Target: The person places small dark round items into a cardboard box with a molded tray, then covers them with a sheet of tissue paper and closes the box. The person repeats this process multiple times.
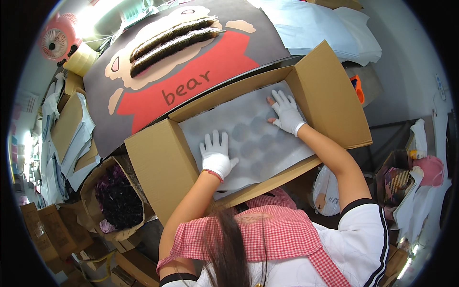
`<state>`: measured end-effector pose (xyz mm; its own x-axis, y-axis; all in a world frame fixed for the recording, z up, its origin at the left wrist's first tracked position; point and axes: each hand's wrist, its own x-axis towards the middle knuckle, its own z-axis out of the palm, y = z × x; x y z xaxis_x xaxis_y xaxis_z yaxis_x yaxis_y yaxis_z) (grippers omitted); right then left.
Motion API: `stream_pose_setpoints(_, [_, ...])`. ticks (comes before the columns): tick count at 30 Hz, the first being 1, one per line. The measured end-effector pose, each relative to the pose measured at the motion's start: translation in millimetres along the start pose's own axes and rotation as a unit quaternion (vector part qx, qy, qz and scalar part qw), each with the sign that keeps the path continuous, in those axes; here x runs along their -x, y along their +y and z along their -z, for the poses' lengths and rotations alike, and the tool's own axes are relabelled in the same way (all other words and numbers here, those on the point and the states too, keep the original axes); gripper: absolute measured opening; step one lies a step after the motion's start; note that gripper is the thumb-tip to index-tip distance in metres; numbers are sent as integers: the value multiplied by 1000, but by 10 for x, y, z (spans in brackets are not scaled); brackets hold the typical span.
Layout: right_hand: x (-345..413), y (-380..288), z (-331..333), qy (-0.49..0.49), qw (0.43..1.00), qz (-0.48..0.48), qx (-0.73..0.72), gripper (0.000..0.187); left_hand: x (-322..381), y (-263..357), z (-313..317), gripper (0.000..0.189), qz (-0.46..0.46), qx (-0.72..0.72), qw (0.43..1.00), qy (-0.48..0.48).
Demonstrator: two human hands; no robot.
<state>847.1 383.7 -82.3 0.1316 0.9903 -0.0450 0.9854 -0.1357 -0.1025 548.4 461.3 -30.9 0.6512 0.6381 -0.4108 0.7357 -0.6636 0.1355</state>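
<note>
My left hand (216,158), in a white glove, lies flat with its fingers apart on the left part of a thin translucent sheet (233,186). On the sheet's upper right, my right hand (287,112) rests palm down, its glove leaving the thumb and one fingertip bare. Neither hand grips anything. The sheet spreads across the inside of a cardboard box (157,161), whose two end flaps stand folded outwards. Through the sheet show several rounded dark shapes (241,132) in rows; what they are is too blurred to tell.
Behind the box, a bear-printed mat (186,86) bears two long rows of stacked shiny discs (175,46). White sheets (312,28) lie at back right near an orange tape dispenser (358,89). A pink fan (57,39) stands back left; a carton of dark shiny material (120,201) sits below left.
</note>
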Motion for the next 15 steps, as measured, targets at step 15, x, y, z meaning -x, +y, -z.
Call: stream_pose_setpoints(15, [-842,86,733,302,942,114,-86,38,-269,-1237,1065,55,-62,456,880,119])
